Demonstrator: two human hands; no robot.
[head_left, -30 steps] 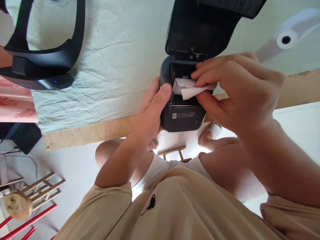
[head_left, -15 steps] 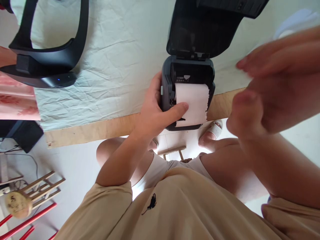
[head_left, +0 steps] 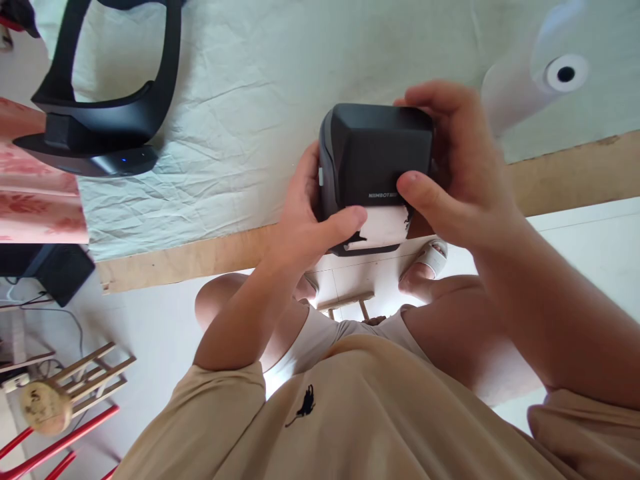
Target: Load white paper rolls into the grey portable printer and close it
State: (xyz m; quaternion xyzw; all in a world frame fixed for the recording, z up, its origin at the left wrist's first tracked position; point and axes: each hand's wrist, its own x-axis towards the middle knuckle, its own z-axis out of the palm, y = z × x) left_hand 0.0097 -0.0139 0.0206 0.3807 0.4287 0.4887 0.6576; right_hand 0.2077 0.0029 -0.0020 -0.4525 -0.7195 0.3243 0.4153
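A dark grey label printer (head_left: 383,150) marked NIIMBOT is at the table's front edge, its lid lowered over the body. From under the lid a white paper strip (head_left: 385,225) with a ragged edge sticks out towards me. My left hand (head_left: 313,207) grips the printer's left side, the thumb pressing on the paper. On the other side my right hand (head_left: 457,167) wraps round the printer, thumb on the lid's front corner and fingers behind it. The paper inside the printer is hidden by the lid.
A white paper roll (head_left: 565,72) with a loose sheet lies at the right on the pale green cloth (head_left: 240,120). A black headset (head_left: 100,120) sits at the left. A wooden stool (head_left: 47,407) and red bars (head_left: 65,440) are on the floor at lower left.
The printer's lid has swung down from open to over the paper. My right hand has come in from the right onto the printer; my left hand keeps its hold.
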